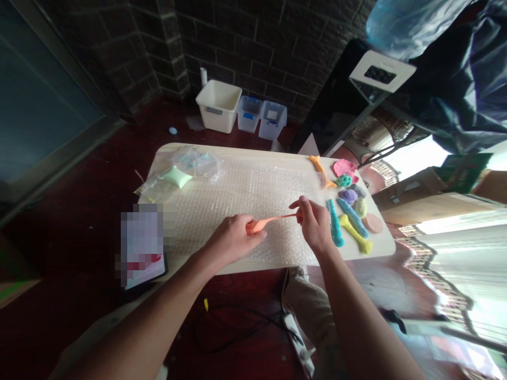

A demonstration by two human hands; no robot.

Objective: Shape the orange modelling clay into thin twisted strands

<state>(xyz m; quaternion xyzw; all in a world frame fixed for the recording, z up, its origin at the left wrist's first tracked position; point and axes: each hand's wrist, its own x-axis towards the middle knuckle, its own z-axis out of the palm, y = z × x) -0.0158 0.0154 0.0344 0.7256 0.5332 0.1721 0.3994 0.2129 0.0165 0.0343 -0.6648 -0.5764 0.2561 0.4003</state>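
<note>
Stretched between my two hands is a piece of orange modelling clay (257, 226), thick at the left and drawn to a thin strand at the right. My left hand (236, 237) grips the thick end. The thin end is pinched in the fingers of my right hand (312, 221). Both hands are above a sheet of bubble wrap (273, 182) on the table. Close to my right hand lie a teal clay strip (336, 224), a blue clay strip (352, 217) and a yellow bone-shaped clay piece (356, 235).
An orange clay piece (321, 171), pink clay (344, 168) and a purple lump (348, 196) lie at the table's right end. A pale green packet (176, 177) and clear bags (198, 161) lie at the left. Storage bins (219, 113) stand behind the table (384, 245).
</note>
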